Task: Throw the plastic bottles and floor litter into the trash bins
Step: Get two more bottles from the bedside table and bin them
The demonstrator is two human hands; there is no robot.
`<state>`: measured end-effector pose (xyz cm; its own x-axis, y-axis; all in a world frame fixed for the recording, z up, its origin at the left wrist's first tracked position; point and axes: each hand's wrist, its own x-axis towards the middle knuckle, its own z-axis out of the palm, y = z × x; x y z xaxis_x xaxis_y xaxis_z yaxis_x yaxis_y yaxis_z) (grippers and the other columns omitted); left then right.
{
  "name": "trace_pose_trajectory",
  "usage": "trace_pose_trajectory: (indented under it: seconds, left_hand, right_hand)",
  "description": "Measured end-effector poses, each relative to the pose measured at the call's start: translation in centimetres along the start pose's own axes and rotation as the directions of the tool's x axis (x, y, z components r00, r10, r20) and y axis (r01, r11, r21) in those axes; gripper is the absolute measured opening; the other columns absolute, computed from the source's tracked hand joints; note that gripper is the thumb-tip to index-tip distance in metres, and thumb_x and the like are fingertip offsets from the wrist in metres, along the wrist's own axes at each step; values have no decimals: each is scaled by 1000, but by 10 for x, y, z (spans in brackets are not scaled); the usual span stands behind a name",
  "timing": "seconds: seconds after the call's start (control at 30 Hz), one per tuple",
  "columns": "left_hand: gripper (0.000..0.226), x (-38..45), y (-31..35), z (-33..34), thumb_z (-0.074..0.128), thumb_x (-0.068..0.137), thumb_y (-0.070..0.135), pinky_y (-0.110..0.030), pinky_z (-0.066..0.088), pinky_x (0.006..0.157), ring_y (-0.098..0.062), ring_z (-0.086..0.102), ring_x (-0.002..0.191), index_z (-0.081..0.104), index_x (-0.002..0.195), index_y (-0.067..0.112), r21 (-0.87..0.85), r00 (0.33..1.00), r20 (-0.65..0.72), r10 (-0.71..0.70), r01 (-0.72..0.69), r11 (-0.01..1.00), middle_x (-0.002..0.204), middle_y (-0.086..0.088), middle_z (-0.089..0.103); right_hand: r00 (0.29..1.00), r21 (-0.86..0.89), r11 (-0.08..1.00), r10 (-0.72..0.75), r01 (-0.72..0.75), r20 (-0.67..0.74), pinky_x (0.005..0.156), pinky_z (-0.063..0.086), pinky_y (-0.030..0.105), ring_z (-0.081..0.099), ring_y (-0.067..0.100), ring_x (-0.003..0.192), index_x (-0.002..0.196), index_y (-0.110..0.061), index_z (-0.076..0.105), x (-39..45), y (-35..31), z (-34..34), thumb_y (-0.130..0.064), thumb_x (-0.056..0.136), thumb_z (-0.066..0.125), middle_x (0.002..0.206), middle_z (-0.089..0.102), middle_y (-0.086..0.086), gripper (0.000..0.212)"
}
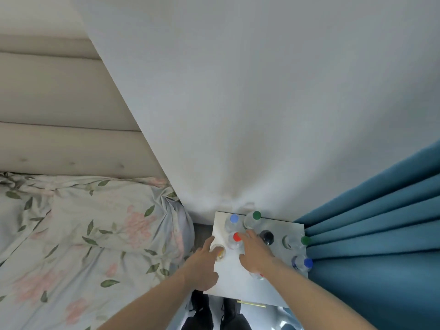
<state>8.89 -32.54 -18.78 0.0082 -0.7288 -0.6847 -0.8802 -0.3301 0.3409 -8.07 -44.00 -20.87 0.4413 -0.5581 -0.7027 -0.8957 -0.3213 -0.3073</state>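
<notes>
Several clear plastic bottles stand on a small white bedside table [238, 282]. Their caps are blue [234, 219], green [256, 215], red [236, 237], black [266, 236], green [304, 240] and blue [308, 263]. My left hand [203, 265] reaches over the table's left edge, fingers stretched onto an uncapped clear container with yellowish contents [219, 253]. My right hand [256, 252] is spread above the table, its fingertips at the red-capped bottle. Another bottle [257, 275] is mostly hidden under my right wrist. A thin yellow strip of litter [251, 304] lies on the floor.
A bed with a floral cover [83, 234] and a padded headboard [59, 103] lies to the left. A blue curtain [381, 234] hangs against the table's right side. The white wall [238, 115] is behind. My dark shoes [202, 310] stand before the table, with something shiny [285, 323] near them.
</notes>
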Motion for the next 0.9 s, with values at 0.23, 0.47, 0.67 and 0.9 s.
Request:
trace_pose_trajectory:
  seconds: [0.23, 0.47, 0.67, 0.9]
  left_hand:
    - [68, 48, -24, 26, 57, 89, 24, -39, 48, 93, -29, 50, 131, 30, 151, 30, -23, 993, 58, 104, -102, 994, 167, 15, -8]
    - [46, 64, -35, 46, 57, 94, 10, -30, 48, 90, -16, 54, 103, 47, 138, 20, -252, 999, 1, 45, -43, 967, 145, 11, 33]
    - [28, 26, -47, 31, 58, 90, 9, -30, 54, 82, -11, 60, 87, 59, 106, 32, -375, 974, -224, -16, -71, 924, 118, 16, 47]
    - [19, -50, -36, -4, 66, 88, 23, -23, 51, 83, -1, 59, 91, 63, 99, 39, -516, 894, -435, -109, -149, 844, 107, 20, 54]
  right_hand:
    - [999, 7, 999, 48, -48, 7, 89, 52, 36, 53, 28, 125, 151, -24, 38, 62, -6, 29, -9, 93, 58, 156, 27, -5, 63]
    - [991, 83, 988, 136, -134, -21, 74, 55, 28, 63, 25, 95, 129, -18, 58, 65, -11, 53, 8, 88, 62, 131, 38, 0, 49]
    - [975, 261, 964, 95, -39, -203, 68, 48, 17, 59, 18, 92, 117, -24, 64, 15, -25, 36, -11, 96, 64, 123, 46, -5, 25]
    - [923, 380, 914, 14, 144, -384, 86, 51, 20, 61, 6, 97, 109, -35, 66, -73, -30, -5, -19, 89, 72, 112, 50, -23, 27]
